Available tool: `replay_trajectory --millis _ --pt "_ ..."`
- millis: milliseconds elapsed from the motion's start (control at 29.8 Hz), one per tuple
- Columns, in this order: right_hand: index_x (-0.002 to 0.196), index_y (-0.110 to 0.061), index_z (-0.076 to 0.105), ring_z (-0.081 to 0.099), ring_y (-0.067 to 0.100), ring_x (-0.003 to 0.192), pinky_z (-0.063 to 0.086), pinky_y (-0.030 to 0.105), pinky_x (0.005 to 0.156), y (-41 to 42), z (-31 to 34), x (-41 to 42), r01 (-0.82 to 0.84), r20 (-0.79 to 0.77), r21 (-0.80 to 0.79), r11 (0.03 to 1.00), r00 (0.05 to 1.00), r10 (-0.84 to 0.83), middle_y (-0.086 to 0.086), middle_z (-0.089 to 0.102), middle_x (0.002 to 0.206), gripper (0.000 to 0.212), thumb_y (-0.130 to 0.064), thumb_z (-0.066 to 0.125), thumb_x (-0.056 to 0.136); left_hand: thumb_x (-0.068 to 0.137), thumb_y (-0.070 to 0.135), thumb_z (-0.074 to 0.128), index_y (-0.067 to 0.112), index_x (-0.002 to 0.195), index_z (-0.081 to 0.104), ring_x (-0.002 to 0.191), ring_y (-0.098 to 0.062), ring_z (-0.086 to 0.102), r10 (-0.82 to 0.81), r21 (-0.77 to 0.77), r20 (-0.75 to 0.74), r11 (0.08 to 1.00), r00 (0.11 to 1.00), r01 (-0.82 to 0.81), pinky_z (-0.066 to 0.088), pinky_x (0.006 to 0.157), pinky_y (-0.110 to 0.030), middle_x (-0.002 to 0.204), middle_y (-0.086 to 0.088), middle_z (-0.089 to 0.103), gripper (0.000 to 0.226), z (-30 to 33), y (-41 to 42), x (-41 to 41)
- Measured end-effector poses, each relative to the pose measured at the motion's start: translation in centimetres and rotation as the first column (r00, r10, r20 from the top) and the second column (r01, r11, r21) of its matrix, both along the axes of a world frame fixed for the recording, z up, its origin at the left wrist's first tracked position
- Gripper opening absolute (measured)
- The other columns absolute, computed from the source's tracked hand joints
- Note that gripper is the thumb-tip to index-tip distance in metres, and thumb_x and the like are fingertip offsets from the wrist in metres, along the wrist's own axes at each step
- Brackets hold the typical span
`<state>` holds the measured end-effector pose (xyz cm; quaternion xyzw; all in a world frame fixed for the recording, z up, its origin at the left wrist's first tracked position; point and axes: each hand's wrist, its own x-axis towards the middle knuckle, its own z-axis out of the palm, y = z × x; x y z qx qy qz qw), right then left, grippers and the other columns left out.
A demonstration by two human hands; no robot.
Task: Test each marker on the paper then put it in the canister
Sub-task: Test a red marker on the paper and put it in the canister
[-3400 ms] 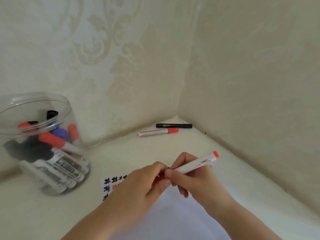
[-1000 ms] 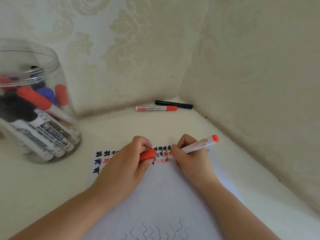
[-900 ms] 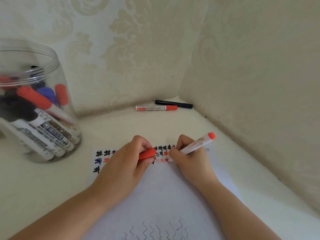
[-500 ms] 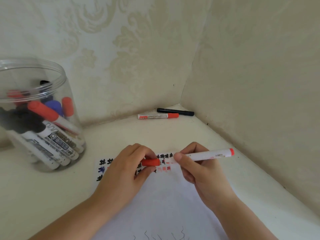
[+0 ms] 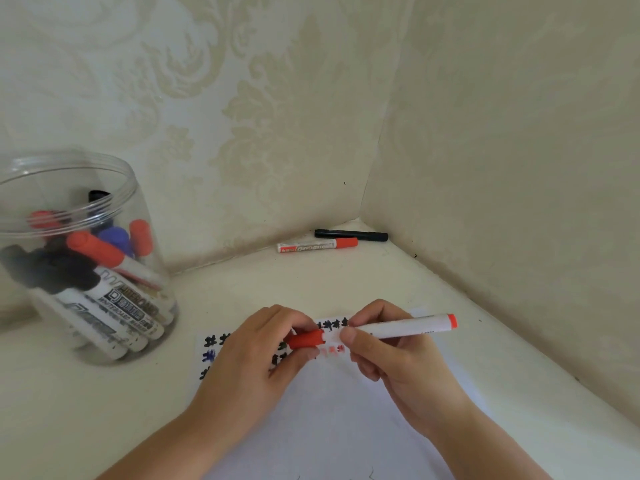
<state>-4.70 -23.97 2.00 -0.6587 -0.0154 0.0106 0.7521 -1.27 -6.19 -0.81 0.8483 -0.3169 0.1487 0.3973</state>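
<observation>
The canister (image 5: 86, 258) stands far left, full of markers. Over the paper (image 5: 339, 420), your left hand (image 5: 256, 358) curls round the red cap (image 5: 306, 339), its mouth facing the marker (image 5: 401, 326). Your right hand (image 5: 391, 351) pinches that marker level, tail pointing right. Your hands nearly touch.

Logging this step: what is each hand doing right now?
Left hand: closed, pinching the red cap.
Right hand: closed, gripping the red marker.
</observation>
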Motion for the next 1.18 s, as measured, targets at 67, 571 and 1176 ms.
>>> replay_trajectory --millis 67,571,1176 --pt "0.069 -0.01 0.064 0.051 0.016 0.051 0.04 0.022 0.046 0.2 -0.1 -0.1 -0.028 0.006 -0.028 0.999 1.0 0.029 0.005 0.062 0.058 0.012 -0.02 0.07 0.072 0.083 0.047 0.048 0.035 0.095 0.053 0.082 0.006 0.051 -0.032 0.021 0.008 0.999 0.999 0.032 0.037 0.072 -0.007 0.087 0.024 0.056 0.017 -0.1 0.0 -0.1" --pt "0.053 -0.012 0.038 0.022 0.015 0.038 0.011 0.031 0.046 2.1 0.4 -1.0 0.054 -0.025 0.267 0.962 0.998 -0.049 0.003 0.038 0.046 0.023 -0.014 0.045 0.075 0.096 0.046 0.018 0.026 0.089 0.043 0.058 -0.009 0.05 -0.039 0.247 0.142 0.969 0.989 0.003 0.041 0.051 -0.024 0.067 0.011 0.056 0.033 1.6 -0.4 -2.8" --pt "0.076 -0.012 0.05 0.025 0.011 0.038 0.022 0.02 0.037 4.5 5.3 1.9 0.094 -0.082 0.072 0.993 0.993 -0.088 -0.001 0.039 0.048 0.029 -0.04 0.058 0.081 0.078 0.044 0.049 0.04 0.089 0.051 0.074 -0.005 0.06 0.373 -0.552 0.114 0.794 0.921 -0.254 0.046 0.064 -0.016 0.085 0.017 0.064 0.012 9.7 9.4 -3.7"
